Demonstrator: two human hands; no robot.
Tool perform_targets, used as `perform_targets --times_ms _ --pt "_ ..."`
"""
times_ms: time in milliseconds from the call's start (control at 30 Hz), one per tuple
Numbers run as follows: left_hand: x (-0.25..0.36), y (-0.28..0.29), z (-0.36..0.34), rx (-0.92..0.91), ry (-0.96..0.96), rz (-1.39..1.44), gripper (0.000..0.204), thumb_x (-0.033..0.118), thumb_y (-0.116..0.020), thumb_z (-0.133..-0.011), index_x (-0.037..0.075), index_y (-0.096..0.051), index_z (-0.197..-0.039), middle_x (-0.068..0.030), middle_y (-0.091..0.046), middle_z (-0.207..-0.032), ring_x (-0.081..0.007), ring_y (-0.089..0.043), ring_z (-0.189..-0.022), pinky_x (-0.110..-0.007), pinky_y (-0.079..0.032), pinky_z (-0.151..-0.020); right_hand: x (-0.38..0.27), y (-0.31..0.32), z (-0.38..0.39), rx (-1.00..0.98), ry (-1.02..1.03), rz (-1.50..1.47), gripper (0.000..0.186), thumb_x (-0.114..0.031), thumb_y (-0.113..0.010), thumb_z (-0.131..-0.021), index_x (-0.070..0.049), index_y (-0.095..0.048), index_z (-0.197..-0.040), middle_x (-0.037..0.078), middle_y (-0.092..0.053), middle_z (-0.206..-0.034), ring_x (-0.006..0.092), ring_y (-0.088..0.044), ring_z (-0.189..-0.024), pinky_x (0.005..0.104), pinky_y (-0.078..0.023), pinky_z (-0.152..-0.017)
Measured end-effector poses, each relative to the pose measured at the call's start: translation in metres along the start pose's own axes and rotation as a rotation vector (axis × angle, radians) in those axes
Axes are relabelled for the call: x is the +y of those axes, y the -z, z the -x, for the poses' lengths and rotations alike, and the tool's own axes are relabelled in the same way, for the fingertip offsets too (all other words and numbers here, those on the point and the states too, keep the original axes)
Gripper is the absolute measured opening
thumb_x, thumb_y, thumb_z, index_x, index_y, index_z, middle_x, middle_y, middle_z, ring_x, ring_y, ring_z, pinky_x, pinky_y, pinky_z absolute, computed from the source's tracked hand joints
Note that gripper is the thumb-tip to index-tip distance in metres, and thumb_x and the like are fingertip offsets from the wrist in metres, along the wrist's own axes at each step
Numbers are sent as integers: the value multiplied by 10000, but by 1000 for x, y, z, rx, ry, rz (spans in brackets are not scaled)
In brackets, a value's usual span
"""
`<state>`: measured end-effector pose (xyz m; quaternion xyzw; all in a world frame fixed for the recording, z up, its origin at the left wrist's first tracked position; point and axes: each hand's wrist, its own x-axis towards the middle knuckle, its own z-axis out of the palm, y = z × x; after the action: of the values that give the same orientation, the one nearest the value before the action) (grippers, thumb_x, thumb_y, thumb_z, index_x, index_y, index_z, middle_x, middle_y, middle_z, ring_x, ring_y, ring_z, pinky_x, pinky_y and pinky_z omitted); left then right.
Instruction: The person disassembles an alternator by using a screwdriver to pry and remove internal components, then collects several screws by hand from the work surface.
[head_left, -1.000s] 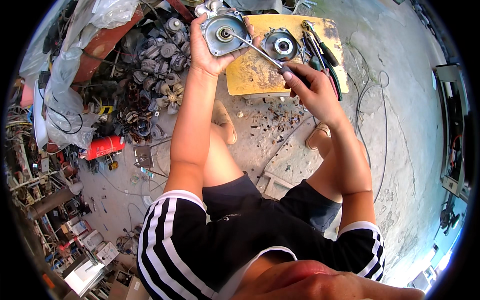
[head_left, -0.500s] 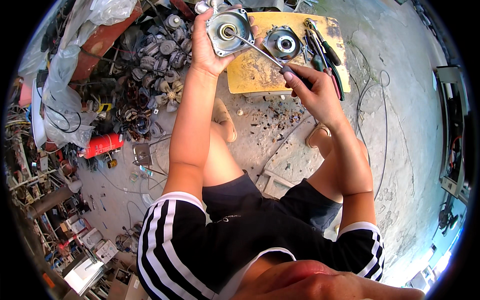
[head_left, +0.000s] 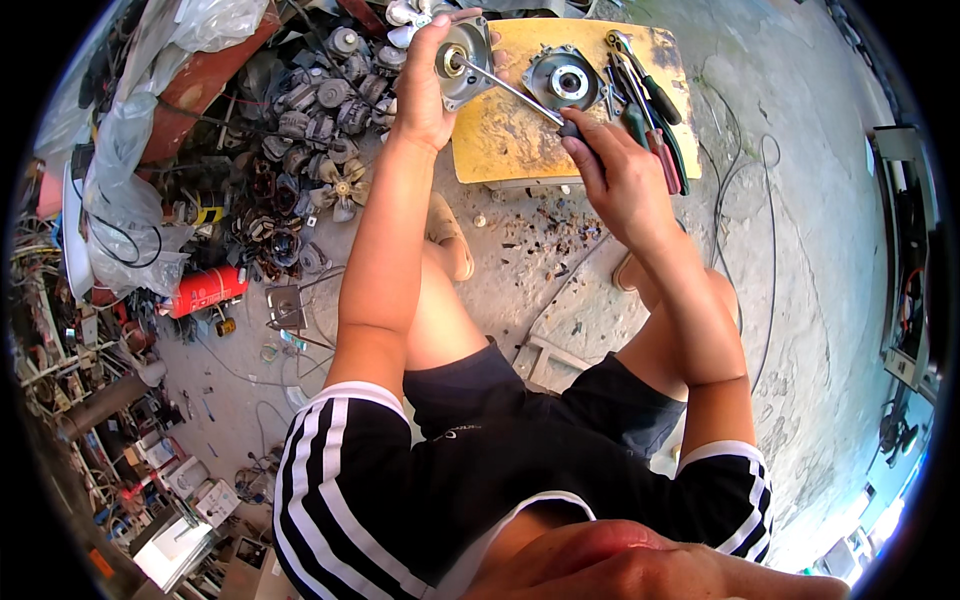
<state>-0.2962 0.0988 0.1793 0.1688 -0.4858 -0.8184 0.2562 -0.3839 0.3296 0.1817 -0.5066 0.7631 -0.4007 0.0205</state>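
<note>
Metal motor end cover (head_left: 471, 42) is now tilted more edge-on by L hand (head_left: 425, 110), rim pinched b/w thumb & fingers. Screwdriver (head_left: 510, 88), handle gripped by R hand's (head_left: 630, 185) fingers, is kept at centre bore; work there seems ongoing. 2nd cover (head_left: 566, 80) is seen just beyond R fingers, on worktop (head_left: 500, 150).

"What's at eleven o'clock?"
"A heap of grey motors (head_left: 333, 93) on the floor (head_left: 830, 230), with a pale fan wheel (head_left: 342, 188) at its edge."
"And between nine and ten?"
"A red container (head_left: 208, 291) at nine; toward ten, crumpled clear plastic (head_left: 125, 190)."
"Three o'clock?"
"A thin grey cable (head_left: 773, 235) loops along the floor; farther out stands a pale, open-fronted casing (head_left: 896, 148)."
"Eight?"
"Jumbled clutter (head_left: 155, 450)."
</note>
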Motion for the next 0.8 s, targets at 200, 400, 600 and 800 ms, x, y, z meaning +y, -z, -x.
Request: perform_targets --times_ms 200,400,600,800 --pt "-6 -13 6 64 -49 -12 517 465 -433 -964 72 -571 -1271 -158 -673 -1101 -287 -684 -966 -474 -576 -865 -6 -29 14 26 -25 -9 212 -240 -585 -975 -50 -605 -1068 168 -673 -847 386 -662 -708 466 -536 -609" --pt "-10 -19 6 91 -55 -48 536 471 -426 -957 70 -555 -1288 -148 -666 -1091 -278 -681 -955 -459 -571 -864 -13 -47 24 -205 -321 -426 300 -296 -469 -1057 -24 -549 -958 82 -564 -696 217 -520 -565 353 -462 -570" --pt "-17 -14 4 28 -92 40 537 450 -437 -949 45 -552 -1282 -157 -666 -1081 -273 -687 -928 -443 -573 -840 -10 -40 21 -512 -669 -1146 392 -432 -370 -1077 -80 -485 -949 -40 -374 -648 74 -355 -522 240 -338 -451" --pt "-15 -9 3 2 -97 -37 570 469 -443 -930 26 -553 -1271 -168 -665 -1082 -290 -691 -903 -454 -570 -837 2 -30 13 -656 -777 -1389 388 -474 -373 -1068 -121 -480 -948 -69 -319 -655 51 -274 -498 222 -263 -423"
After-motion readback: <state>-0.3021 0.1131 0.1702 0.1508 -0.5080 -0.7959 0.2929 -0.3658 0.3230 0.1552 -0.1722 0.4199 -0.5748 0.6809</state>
